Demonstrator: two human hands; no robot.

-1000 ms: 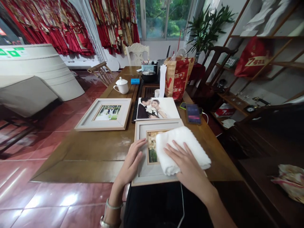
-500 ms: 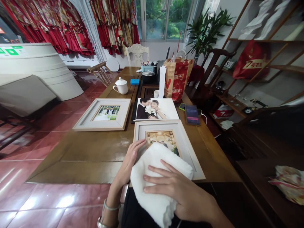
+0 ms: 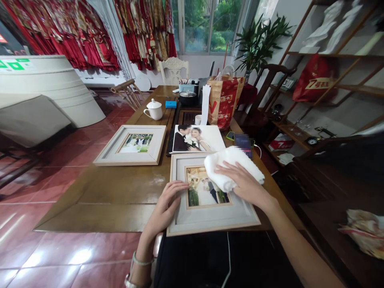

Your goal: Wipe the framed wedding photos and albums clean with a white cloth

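Observation:
A pale wooden picture frame [image 3: 210,216] with a wedding photo lies flat at the near edge of the brown table [image 3: 120,192]. My left hand [image 3: 168,206] rests flat on the frame's left border, fingers stretched out. My right hand [image 3: 244,184] presses a folded white towel [image 3: 232,166] onto the frame's upper right corner, fingers spread over the cloth.
A second framed photo [image 3: 132,144] lies to the left, an unframed wedding print [image 3: 198,138] behind. A phone [image 3: 243,144] sits at the right, with a white lidded cup [image 3: 154,110], a red paper bag [image 3: 225,98] and desk items farther back. Wooden shelves stand right.
My right hand has swept the towel from the frame's near left part up to its far right corner, uncovering the photo. My left hand stayed on the left border.

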